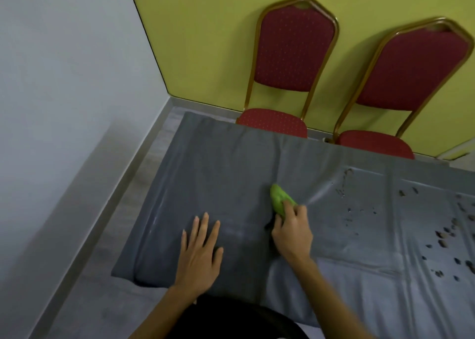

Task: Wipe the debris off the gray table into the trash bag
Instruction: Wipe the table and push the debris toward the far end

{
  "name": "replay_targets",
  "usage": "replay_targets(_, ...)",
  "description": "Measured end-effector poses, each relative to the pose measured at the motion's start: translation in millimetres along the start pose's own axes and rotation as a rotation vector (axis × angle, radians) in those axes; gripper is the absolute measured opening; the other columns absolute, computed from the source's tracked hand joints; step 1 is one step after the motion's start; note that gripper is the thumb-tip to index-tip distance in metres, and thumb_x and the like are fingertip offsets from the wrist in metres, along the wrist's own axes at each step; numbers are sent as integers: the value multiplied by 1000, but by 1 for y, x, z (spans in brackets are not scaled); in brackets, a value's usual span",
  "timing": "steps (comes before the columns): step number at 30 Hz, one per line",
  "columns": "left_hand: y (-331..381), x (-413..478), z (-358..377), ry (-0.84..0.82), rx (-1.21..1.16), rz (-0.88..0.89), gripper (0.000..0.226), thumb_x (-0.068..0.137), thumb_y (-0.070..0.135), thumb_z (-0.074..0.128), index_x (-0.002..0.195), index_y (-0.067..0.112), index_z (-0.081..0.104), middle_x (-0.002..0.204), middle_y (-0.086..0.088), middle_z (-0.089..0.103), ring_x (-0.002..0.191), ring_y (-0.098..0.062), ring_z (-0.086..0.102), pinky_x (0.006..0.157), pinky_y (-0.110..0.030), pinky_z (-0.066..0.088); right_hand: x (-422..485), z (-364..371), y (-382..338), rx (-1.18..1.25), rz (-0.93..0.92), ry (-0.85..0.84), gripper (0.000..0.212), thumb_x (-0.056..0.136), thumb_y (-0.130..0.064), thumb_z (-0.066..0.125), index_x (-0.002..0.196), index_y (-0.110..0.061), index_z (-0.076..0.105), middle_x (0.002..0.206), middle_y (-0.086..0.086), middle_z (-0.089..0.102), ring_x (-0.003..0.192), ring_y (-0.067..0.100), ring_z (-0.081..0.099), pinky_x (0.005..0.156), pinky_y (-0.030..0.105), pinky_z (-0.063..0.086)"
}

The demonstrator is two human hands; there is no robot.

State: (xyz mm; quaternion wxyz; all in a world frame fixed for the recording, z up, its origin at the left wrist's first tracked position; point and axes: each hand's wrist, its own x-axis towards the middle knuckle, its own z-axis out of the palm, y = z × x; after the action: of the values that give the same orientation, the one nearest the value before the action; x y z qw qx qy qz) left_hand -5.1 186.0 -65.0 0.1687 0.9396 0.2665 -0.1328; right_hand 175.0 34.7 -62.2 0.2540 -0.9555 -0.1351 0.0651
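Note:
The gray table [218,174] is covered by a creased gray sheet and fills the middle of the view. Dark bits of debris [442,236] lie scattered over its right part, and smaller specks [359,210] sit nearer the middle. My right hand [291,232] grips a green cloth [280,200] and presses it on the table left of the specks. My left hand [200,251] rests flat on the table near its left end, fingers spread. No trash bag is in view.
Two red padded chairs with gold frames [290,63] [408,81] stand behind the table against a yellow-green wall. A white wall and gray floor [84,236] lie left of the table. My dark clothing [231,320] is at the bottom edge.

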Motion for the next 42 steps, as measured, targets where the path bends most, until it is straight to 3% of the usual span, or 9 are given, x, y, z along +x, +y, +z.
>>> replay_targets(5, -4, -16, 1, 22, -57, -81, 66, 100, 42, 34, 156, 33, 0, 161, 0, -24, 149, -21, -21, 121, -49, -4, -78, -2, 5, -55, -326, -168, 43, 84, -22, 65, 127, -20, 60, 110, 7, 56, 91, 32, 62, 55, 41, 55)
replay_targets(9, -15, -37, 4, 21, -104, -47, 63, 102, 41, 34, 156, 33, 4, 161, 1, -23, 150, -21, -20, 121, -52, -3, -69, -36, 47, -126, -541, -265, 42, 82, -16, 68, 123, -21, 65, 107, 6, 61, 92, 29, 63, 66, 36, 56)
replay_targets(13, -16, -64, 14, 72, -149, -66, 62, 102, 36, 39, 157, 27, 11, 163, -1, -14, 151, -21, -14, 121, -54, 0, -47, -65, 98, -173, -311, -104, 43, 80, -5, 70, 122, -12, 68, 104, 17, 59, 95, 41, 61, 75, 46, 56)
replay_targets(18, -8, -87, 21, 67, -143, -107, 67, 100, 32, 43, 157, 17, 11, 164, -9, -9, 152, -26, -9, 120, -57, 1, -77, -52, 79, -110, 54, 73, 42, 87, -15, 61, 128, -14, 60, 114, 21, 50, 105, 43, 53, 79, 48, 51)
replay_targets(23, 16, -94, 25, 47, -80, 3, 73, 99, 32, 41, 157, 17, -2, 164, -9, -13, 151, -25, -13, 121, -54, -2, -135, -24, 47, -32, -126, -78, 43, 89, -27, 59, 131, -18, 56, 116, 13, 47, 108, 34, 49, 77, 46, 53)
replay_targets(28, 23, -90, 33, 32, -38, 33, 68, 101, 34, 37, 157, 18, 1, 165, -6, -12, 152, -22, -12, 121, -55, 1, -143, -44, 79, -107, -384, -212, 44, 88, -27, 56, 133, -27, 55, 113, 5, 47, 105, 26, 49, 69, 40, 53)
replay_targets(34, 21, -100, 38, 14, -75, -27, 66, 102, 37, 36, 157, 26, 2, 164, 5, -13, 151, -13, -12, 120, -57, 2, -97, -99, 168, -176, -152, -50, 43, 85, -19, 60, 128, -24, 61, 111, 12, 50, 100, 35, 54, 69, 42, 53)
replay_targets(38, 49, -89, 35, -10, -108, -188, 69, 99, 31, 42, 157, 15, 8, 165, -7, -10, 152, -23, -10, 120, -57, 3, -62, -125, 205, -140, 102, 2, 42, 90, -26, 56, 133, -22, 55, 113, 12, 46, 98, 36, 54, 72, 40, 48)
replay_targets(42, 139, -70, 44, 79, -204, -218, 64, 96, 26, 47, 153, 9, 23, 165, -15, 0, 152, -28, -5, 121, -55, 4, -70, -124, 190, -117, 27, -49, 37, 89, -26, 54, 125, -16, 55, 111, 14, 46, 98, 38, 54, 74, 43, 50)
